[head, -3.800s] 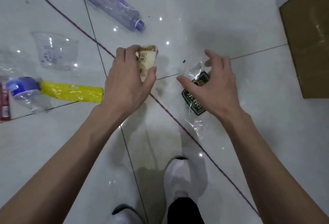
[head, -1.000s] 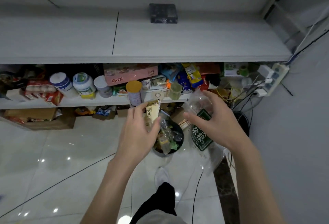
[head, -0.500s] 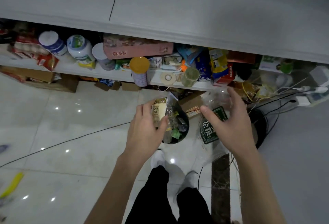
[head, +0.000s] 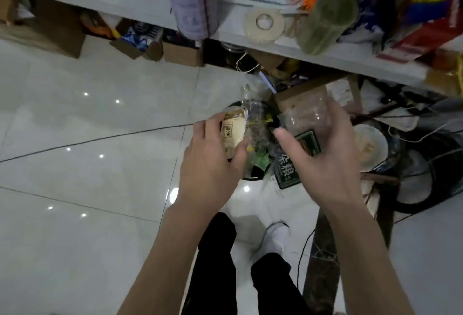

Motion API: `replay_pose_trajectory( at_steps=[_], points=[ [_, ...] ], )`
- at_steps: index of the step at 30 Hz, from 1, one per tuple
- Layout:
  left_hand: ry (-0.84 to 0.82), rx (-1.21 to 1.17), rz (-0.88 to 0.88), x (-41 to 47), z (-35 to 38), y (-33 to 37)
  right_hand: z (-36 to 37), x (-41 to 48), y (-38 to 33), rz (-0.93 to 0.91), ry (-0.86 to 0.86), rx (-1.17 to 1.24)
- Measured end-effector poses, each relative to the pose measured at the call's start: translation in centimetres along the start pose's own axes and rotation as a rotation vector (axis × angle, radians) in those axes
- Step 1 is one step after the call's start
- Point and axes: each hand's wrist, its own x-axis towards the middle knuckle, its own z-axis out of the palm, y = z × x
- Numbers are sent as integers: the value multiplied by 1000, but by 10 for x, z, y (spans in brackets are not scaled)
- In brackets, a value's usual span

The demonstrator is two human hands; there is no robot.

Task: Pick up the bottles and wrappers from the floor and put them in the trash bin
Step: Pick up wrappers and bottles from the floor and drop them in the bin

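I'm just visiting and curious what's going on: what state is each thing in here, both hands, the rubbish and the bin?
trash bin: on the floor, open-topped, already holding litter.
left hand: grip curled round the beige wrapper, above the trash bin.
beige wrapper: held, not yet dropped.
right hand: grip on the clear wrapper.
clear wrapper: held up, crumpled, green label hanging low.

Both arms extended forward, left hand (head: 213,162) and right hand (head: 323,164) curled, each gripping
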Motion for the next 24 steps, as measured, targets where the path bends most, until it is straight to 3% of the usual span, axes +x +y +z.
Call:
replay_pose_trajectory(
  at_steps=[5, 14, 19, 24],
  points=[
    [-20, 16, -22, 24, 71, -57, 58, 28, 69, -38, -5, -76],
    [-81, 32, -6, 80, 167, -133, 140, 86, 184, 53, 57, -153],
    [-58, 95, -19, 85, 173, -151, 161, 89, 206, 47, 58, -174],
    [-48, 87, -22, 65, 143, -138, 138, 71, 184, 27, 71, -214]
  ],
)
